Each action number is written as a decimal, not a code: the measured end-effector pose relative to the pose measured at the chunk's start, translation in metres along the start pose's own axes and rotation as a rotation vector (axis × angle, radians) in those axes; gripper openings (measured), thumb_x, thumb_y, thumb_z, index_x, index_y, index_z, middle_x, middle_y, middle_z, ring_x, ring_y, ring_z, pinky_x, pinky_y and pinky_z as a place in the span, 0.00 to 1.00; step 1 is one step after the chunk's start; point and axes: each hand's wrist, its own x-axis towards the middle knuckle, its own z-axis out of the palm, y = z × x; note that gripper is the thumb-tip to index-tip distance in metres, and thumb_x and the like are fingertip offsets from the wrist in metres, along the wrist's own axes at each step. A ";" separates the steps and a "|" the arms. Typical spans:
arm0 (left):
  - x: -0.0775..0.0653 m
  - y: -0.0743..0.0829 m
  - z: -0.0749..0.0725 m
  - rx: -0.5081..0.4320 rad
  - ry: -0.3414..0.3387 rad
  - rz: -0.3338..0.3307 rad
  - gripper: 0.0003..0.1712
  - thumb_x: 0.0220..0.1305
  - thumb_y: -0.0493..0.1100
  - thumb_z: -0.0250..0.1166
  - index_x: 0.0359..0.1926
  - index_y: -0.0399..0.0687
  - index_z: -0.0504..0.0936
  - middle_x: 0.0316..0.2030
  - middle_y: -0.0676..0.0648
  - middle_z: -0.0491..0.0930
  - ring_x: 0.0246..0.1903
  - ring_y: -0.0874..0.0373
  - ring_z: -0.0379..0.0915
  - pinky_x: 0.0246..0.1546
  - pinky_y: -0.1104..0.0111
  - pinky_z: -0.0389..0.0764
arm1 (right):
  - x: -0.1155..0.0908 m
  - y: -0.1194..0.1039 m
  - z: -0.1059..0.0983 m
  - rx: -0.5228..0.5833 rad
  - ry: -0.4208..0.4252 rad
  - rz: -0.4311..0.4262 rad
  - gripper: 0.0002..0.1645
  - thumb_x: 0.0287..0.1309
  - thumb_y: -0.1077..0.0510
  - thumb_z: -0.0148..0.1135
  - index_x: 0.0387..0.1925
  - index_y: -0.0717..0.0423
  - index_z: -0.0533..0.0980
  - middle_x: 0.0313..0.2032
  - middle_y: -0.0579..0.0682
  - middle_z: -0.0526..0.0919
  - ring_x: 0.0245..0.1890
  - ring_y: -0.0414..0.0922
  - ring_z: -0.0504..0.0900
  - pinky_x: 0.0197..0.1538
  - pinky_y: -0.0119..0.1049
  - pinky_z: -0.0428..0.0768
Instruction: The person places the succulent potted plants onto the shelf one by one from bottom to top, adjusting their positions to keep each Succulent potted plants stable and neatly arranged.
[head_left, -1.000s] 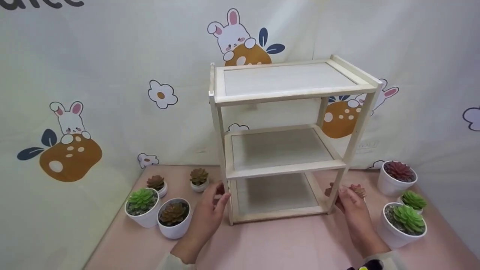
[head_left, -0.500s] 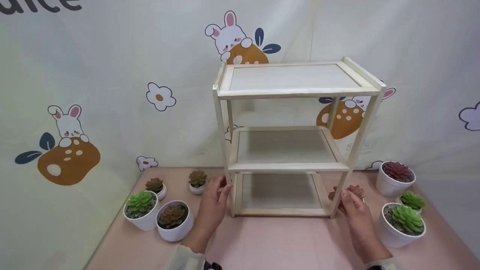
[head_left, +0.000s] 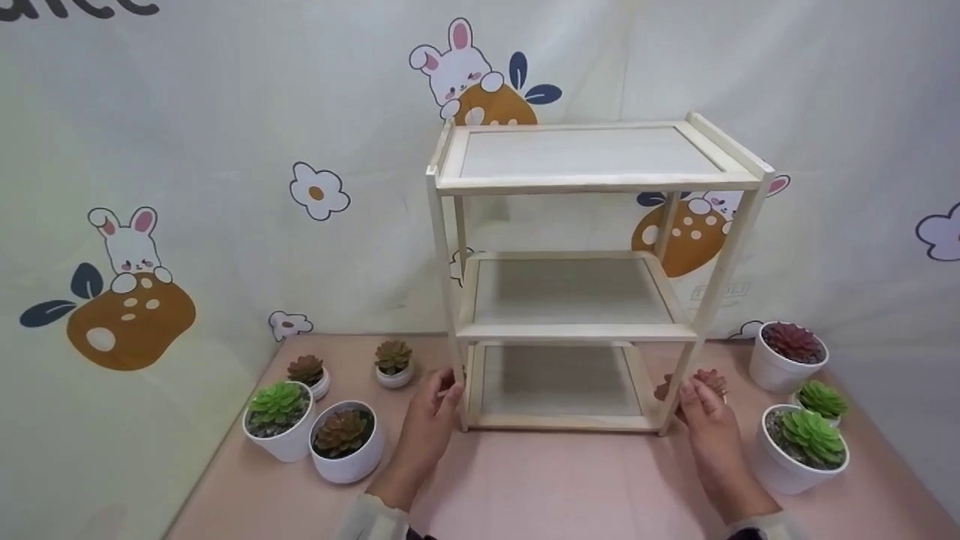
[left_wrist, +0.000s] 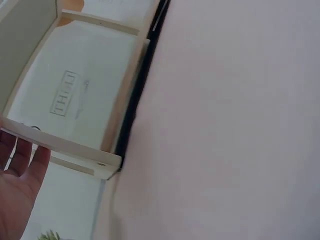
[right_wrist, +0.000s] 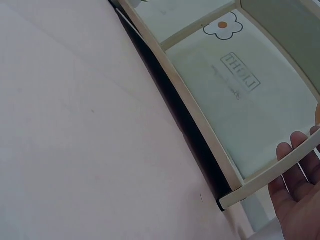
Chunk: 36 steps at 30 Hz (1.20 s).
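A three-tier pale wooden shelf (head_left: pixel 577 332) stands upright on the pink tabletop, facing me, its grey-white panels bare. My left hand (head_left: pixel 429 412) holds its front left leg low down, beside the bottom tier. At the same height on the other side, my right hand (head_left: pixel 709 427) grips the front right leg between thumb and fingers. In the left wrist view, fingertips (left_wrist: pixel 39 159) meet the leg from the outer side. The right wrist view shows fingers (right_wrist: pixel 292 175) wrapped behind the right leg, their tips showing past its inner edge.
On the left are potted succulents, among them a green one (head_left: pixel 277 420), a brown one (head_left: pixel 345 441) and a small one (head_left: pixel 394 365). To the right stand a dark red one (head_left: pixel 789 356) and green ones (head_left: pixel 805 448). A pinkish succulent (head_left: pixel 711 381) is partly behind my right hand. A printed curtain (head_left: pixel 225 112) hangs behind.
The shelf has turned to face me more squarely, and its left side has moved slightly right. Over the last half second it stays put while my left hand shifts a little down its leg.
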 end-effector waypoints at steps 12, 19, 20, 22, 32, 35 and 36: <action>0.003 -0.008 0.006 -0.041 0.037 0.044 0.26 0.79 0.53 0.56 0.69 0.43 0.74 0.63 0.42 0.78 0.65 0.47 0.74 0.68 0.50 0.76 | 0.002 -0.002 0.000 -0.067 0.015 -0.006 0.34 0.80 0.41 0.44 0.64 0.66 0.73 0.43 0.33 0.86 0.51 0.27 0.81 0.56 0.19 0.77; 0.002 -0.017 0.005 -0.120 -0.010 -0.019 0.27 0.79 0.51 0.57 0.70 0.41 0.72 0.67 0.40 0.76 0.70 0.45 0.70 0.71 0.50 0.72 | 0.001 0.002 0.005 -0.033 0.027 -0.054 0.31 0.81 0.45 0.45 0.59 0.69 0.75 0.42 0.37 0.86 0.50 0.30 0.83 0.56 0.21 0.78; 0.002 -0.019 0.005 -0.135 -0.018 -0.031 0.28 0.80 0.51 0.57 0.70 0.40 0.72 0.68 0.39 0.75 0.71 0.44 0.69 0.72 0.50 0.71 | 0.001 0.002 0.005 -0.038 0.025 -0.052 0.31 0.81 0.44 0.45 0.59 0.69 0.74 0.42 0.37 0.86 0.50 0.30 0.82 0.56 0.21 0.78; 0.002 -0.021 0.005 -0.155 -0.027 -0.051 0.29 0.80 0.51 0.57 0.71 0.38 0.71 0.70 0.38 0.74 0.73 0.43 0.67 0.74 0.50 0.68 | 0.001 0.003 0.004 -0.054 0.021 -0.037 0.33 0.80 0.42 0.45 0.61 0.67 0.74 0.44 0.37 0.86 0.50 0.29 0.82 0.56 0.20 0.77; 0.001 -0.021 0.006 -0.286 -0.045 -0.185 0.36 0.78 0.56 0.58 0.75 0.38 0.67 0.73 0.38 0.70 0.76 0.44 0.61 0.77 0.49 0.62 | 0.000 -0.002 0.001 -0.081 -0.017 -0.002 0.35 0.81 0.41 0.42 0.68 0.66 0.70 0.48 0.38 0.86 0.54 0.28 0.80 0.59 0.20 0.75; 0.001 -0.020 0.006 -0.305 -0.046 -0.203 0.37 0.78 0.57 0.58 0.76 0.38 0.65 0.74 0.38 0.68 0.76 0.44 0.61 0.78 0.49 0.61 | -0.002 -0.006 0.000 -0.075 -0.021 0.007 0.35 0.81 0.42 0.43 0.70 0.66 0.68 0.49 0.39 0.87 0.53 0.27 0.80 0.59 0.21 0.76; 0.001 -0.019 0.005 -0.305 -0.047 -0.206 0.38 0.78 0.57 0.59 0.76 0.39 0.65 0.75 0.38 0.68 0.76 0.44 0.60 0.78 0.49 0.61 | -0.003 -0.008 -0.001 -0.073 -0.019 0.012 0.36 0.81 0.41 0.44 0.71 0.65 0.68 0.49 0.37 0.87 0.53 0.26 0.80 0.59 0.21 0.76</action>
